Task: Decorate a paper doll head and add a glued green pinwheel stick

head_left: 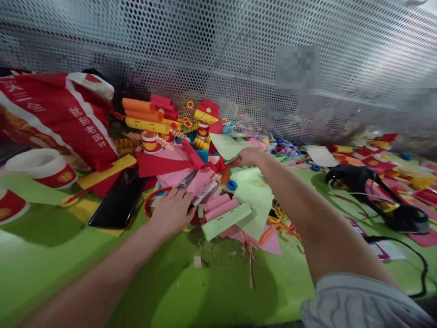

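Note:
My left hand (173, 208) lies palm down with its fingers stretched over the pile of coloured paper. Beneath and beside it are red-handled scissors (186, 180), partly covered, and a white marker (205, 193). Further off, my right hand (251, 156) has its fingers curled at the edge of a pale green paper sheet (225, 145), which tilts up from the pile. Between the hands lie a green paper roll with a drawn face (226, 222), pink paper rolls (217, 206), a blue ring (232, 185) and another light green sheet (254, 196).
Finished paper figures (150, 125) stand behind the pile, near a perforated metal panel (205, 45). On the left are a red bag (58, 114), a paper cup (43, 166) and a black phone (119, 200). A black corded device (378, 196) lies right on the green table (164, 291).

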Demonstrator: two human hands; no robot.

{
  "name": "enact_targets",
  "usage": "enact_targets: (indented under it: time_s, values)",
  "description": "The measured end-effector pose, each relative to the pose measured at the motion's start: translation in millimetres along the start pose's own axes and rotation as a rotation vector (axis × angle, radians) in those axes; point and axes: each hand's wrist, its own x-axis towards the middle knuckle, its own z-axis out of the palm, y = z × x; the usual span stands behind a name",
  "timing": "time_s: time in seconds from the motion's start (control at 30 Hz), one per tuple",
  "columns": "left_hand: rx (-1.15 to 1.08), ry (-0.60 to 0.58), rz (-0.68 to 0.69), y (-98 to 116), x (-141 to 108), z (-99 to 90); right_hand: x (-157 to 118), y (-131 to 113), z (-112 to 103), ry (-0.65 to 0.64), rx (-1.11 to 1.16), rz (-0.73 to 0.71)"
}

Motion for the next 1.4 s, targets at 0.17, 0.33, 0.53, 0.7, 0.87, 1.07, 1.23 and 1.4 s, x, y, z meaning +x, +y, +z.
enact_targets:
  time_s: [0.17, 0.33, 0.53, 0.7, 0.87, 1.07, 1.23, 1.4]
  values:
    - [0.006, -0.018, -0.013, -1, 0, 0.4, -5, 4, -7, 0.068, 0.018, -0.024]
    - [0.004, -0.025, -0.019, -3, 1, 2.7, 9, -4, 19, -0.047, 0.055, -0.097]
    - [-0.032, -0.054, -0.001, -5, 2, 3.8, 20, -10, 40, -0.107, 0.088, -0.055]
    - [-0.035, -0.066, -0.005, -5, 1, 4.2, 24, -3, 39, -0.066, 0.108, 0.057]
    - [-0.017, -0.088, 0.011, -5, 2, 3.9, 27, 5, 33, -0.009, 0.115, 0.028]
    - [0.001, -0.091, 0.023, -5, 2, 4.4, 20, 21, 11, 0.109, 0.104, 0.173]
    - [0.005, -0.100, -0.004, -3, 0, 1.5, 13, 37, -7, 0.184, 0.129, 0.307]
    - [0.001, -0.121, -0.023, -2, 0, -0.1, 3, 33, -6, 0.195, 0.164, 0.247]
